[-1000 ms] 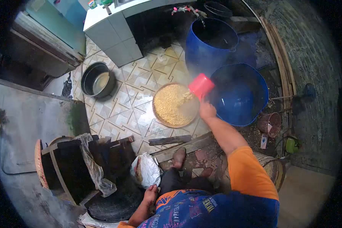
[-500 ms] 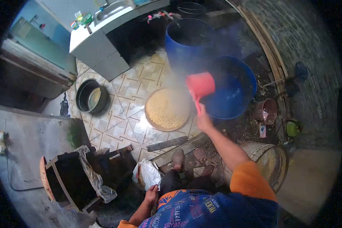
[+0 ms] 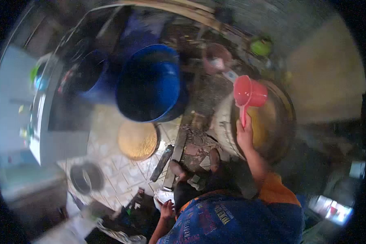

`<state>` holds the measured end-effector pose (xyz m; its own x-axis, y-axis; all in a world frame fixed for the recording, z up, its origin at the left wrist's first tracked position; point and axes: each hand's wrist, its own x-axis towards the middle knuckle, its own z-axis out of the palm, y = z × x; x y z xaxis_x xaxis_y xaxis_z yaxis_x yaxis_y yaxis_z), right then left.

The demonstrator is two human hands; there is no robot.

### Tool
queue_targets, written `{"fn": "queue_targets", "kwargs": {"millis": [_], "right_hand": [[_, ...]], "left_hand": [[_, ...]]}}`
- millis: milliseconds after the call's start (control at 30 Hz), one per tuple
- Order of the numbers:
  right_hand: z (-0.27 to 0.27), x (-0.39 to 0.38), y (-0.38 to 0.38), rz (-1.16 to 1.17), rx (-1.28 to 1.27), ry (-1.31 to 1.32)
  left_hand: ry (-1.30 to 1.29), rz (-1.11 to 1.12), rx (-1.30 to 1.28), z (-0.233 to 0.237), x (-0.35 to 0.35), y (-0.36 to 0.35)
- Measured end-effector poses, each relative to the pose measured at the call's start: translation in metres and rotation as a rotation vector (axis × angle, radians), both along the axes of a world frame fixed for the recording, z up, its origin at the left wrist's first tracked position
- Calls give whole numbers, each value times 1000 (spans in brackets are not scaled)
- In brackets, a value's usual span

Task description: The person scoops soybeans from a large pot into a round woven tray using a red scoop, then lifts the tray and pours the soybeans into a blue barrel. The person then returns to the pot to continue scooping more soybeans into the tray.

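Observation:
A pink plastic dipper (image 3: 257,93) is in my right hand (image 3: 245,132), its handle gripped and its cup raised and tilted. It overlaps a wide round vat (image 3: 227,122) with yellowish contents on my right. My left hand (image 3: 166,209) is low beside my leg, its fingers curled and blurred, close to a white plastic bag (image 3: 165,196). I cannot tell what the left fingers hold. A round tray of pale yellow beans or grains (image 3: 137,140) sits on the tiled floor.
Ahead stands a big blue tub (image 3: 122,91), with another blue drum (image 3: 99,87) to its left. A dark basin (image 3: 86,177) lies on the tiles (image 3: 112,162). A wooden plank (image 3: 162,164) is near my feet. Behind the vat is a reddish basket (image 3: 215,57).
The view has turned right. My right hand has carried the pink dipper from beside the blue tub and steaming tray to over the vat. The left hand stays near the white bag.

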<state>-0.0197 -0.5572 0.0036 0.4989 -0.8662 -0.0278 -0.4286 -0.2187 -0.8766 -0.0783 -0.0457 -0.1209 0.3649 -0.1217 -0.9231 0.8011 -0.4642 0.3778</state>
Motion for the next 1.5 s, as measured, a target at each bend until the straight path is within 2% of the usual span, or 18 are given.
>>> {"fn": "queue_targets", "kwargs": {"millis": [67,100,167,267,500,567,600,667,767,867,1000,1067,1100,1167,1300,1367,1400,1500], "right_hand": [[-38,-56,-48,-122,-35,194],[-75,-88,-74,-74,-87,347],[-150,-144,-115,-46,-117,506],[-242,-203,-139,332,-113,1424],[-371,-269,-100,26,350,1080],[-402,-260,-73,0,453,904],[-414,-252,-59,-13,500,821],[-409,-224,-48,-110,571,731],[-383,-157,-34,-406,745,448],[-360,-123,-44,-435,980,275],[-328,-102,-66,-312,1342,128],[-313,-102,-77,-252,1467,62],[-314,-109,-79,-248,1465,59],[-311,-125,-82,-15,1546,-439],[-232,-139,-96,-39,1576,-478],[-191,-146,-98,-88,1624,-455],[-170,-150,-99,-77,1612,-454],[-120,-161,-99,-90,1609,-575]], "left_hand": [[32,-37,-29,-9,3,-11],[-206,-405,-204,-37,-2,7],[17,-222,-134,-23,9,-28],[26,-73,-169,-9,8,-63],[-52,-518,45,12,-5,-123],[105,-428,84,16,-9,-131],[-93,-545,-31,7,-14,-118],[-438,-729,-54,-23,-28,-88],[-540,-1062,-138,-10,-24,-87],[-382,-711,-271,-28,-32,-77],[-291,-540,-193,-20,-35,-82],[-960,-1698,81,-5,-20,-107],[-965,-1696,82,11,-21,-124],[-282,-678,-18,42,-22,-149],[-272,-671,-4,47,-12,-150],[-146,-500,-91,34,-10,-139],[55,-95,-126,32,-9,-139],[-79,-267,-17,55,-7,-160]]}}
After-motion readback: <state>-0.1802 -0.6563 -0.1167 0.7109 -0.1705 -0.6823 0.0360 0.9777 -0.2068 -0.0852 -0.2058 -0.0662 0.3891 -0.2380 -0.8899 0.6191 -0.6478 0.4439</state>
